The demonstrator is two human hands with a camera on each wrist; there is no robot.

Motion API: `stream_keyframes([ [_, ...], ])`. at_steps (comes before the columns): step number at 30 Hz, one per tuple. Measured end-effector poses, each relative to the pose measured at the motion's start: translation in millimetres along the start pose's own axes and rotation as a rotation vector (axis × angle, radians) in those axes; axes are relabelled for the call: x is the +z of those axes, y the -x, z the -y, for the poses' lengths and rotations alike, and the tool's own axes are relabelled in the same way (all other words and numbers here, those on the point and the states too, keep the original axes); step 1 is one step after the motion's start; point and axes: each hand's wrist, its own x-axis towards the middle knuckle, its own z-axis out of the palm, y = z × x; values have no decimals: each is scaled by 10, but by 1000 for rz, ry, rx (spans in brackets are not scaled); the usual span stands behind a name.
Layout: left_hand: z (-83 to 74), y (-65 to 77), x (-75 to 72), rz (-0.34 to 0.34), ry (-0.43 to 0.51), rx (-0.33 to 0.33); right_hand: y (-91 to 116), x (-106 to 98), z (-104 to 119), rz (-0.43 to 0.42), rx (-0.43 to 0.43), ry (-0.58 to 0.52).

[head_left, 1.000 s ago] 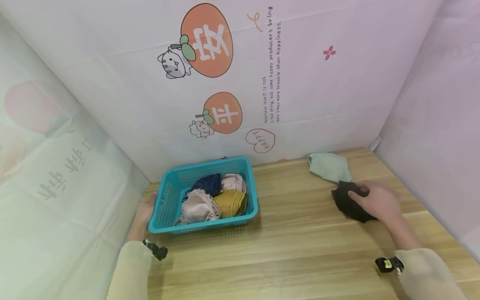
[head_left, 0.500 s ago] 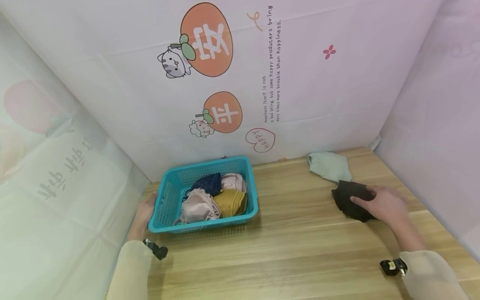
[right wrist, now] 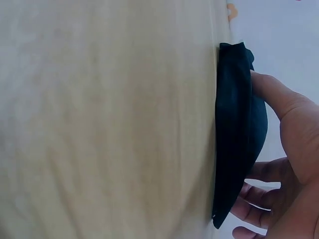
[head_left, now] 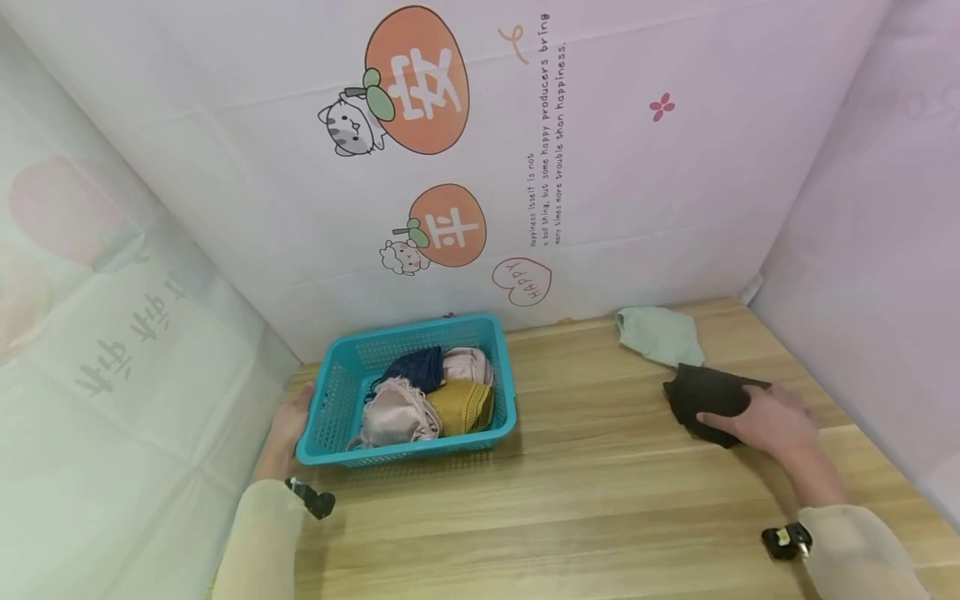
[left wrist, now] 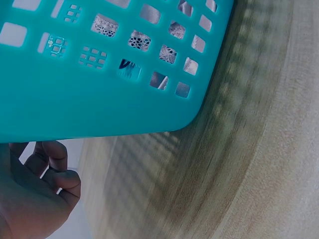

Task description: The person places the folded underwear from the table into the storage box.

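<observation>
In the head view my left hand [head_left: 288, 425] is at the left end of a turquoise plastic basket [head_left: 315, 417]. Its curled fingers hold the basket's edge, as the left wrist view shows. Inside lie small folded garments: a navy one [head_left: 416, 368], a mustard one [head_left: 459, 408], a pale pink lace-trimmed one [head_left: 401, 415] and a lighter pink one [head_left: 467, 365]. On the table's right side my right hand [head_left: 776, 425] touches a folded black garment [head_left: 705, 402]. Thumb and fingers spread wide across it in the right wrist view, the thumb on its upper part.
A folded pale green garment [head_left: 660, 333] lies just behind the black one, near the back wall. The wood-grain table [head_left: 570, 500] is bounded by printed white sheets [head_left: 600, 167] at the back and both sides.
My right hand has slid a little to the right over the black garment, showing more of it. The garment itself stays nearly in place. My left hand and the basket have not moved.
</observation>
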Motion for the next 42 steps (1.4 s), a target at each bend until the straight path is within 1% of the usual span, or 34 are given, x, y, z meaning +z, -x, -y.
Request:
stream_keyframes([
  [4,3,0,2,2,-6,9,-8,23,-14,-1,6,3],
  [10,-8,1,3,-13,-8,14,-8,4,4,26,13,15],
  [13,-12,3,0,-18,-13,19,-4,3,30,19,15,21],
  [17,-8,7,-3,-14,-11,17,-7,3,75,-4,-8,26],
  [25,-1,-18,-12,-8,-4,5,-20,36,113,-19,-46,13],
  [33,4,-16,-13,-17,-4,-4,-4,50,164,-19,-62,9],
  [42,4,-16,3,-18,-14,7,-3,33,193,-9,-77,-1],
])
